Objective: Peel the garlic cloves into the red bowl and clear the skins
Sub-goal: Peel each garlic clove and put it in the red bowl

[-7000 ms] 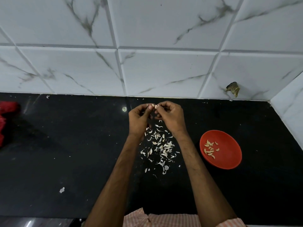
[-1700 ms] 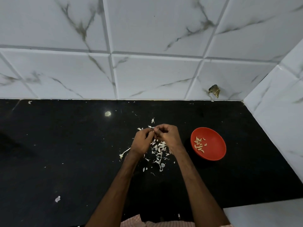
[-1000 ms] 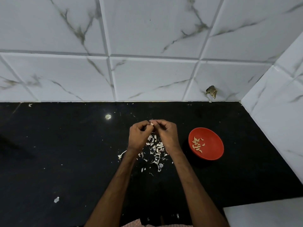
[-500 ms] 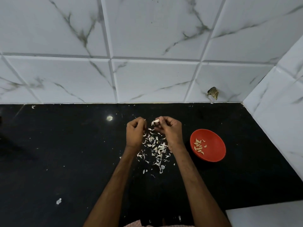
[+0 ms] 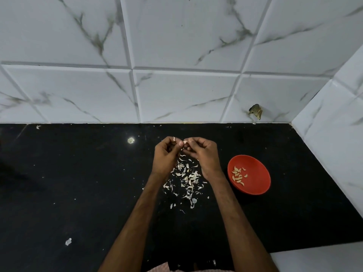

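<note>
Peeling is the step in hand, judging by the head cam, the only view I get. Centre of frame, just above mid-height, left hand [image 5: 166, 158] and right hand [image 5: 204, 156] meet fingertip to fingertip over the black counter [image 5: 78, 183]. Both have fingers curled in, w/ thumb and forefinger tips pinching one small garlic clove [image 5: 185, 142] between them. A pale skin scrap [image 5: 174, 138] sits at the left hand's fingertips; can't tell if it's attached to the clove or loose.

Directly below the hands, toward centre-bottom, lies the skins pile [image 5: 186, 179]: scattered flakes, none cleared. Right of centre sits the red bowl [image 5: 257, 179], near the right wrist but apart from it, w/ a handful of peeled cloves [image 5: 238, 175] in its left half. One stray flake [image 5: 68, 241] lies lower left, well apart from the pile. Tiled wall [image 5: 176, 95] fills the top half.

How I'd do it well, imo:
- Hold the clove by its ends w/ one hand, work a nail of the other under the papery edge and strip lengthwise, so skin drops onto the pile, not wide.
- Work over the pile, not the bowl, or flakes land among clean cloves.
- Check the clove is bare all round before moving right to drop it in.

Approx mid-task, I'd judge: all skins are left to gather, incl. the stray.
</note>
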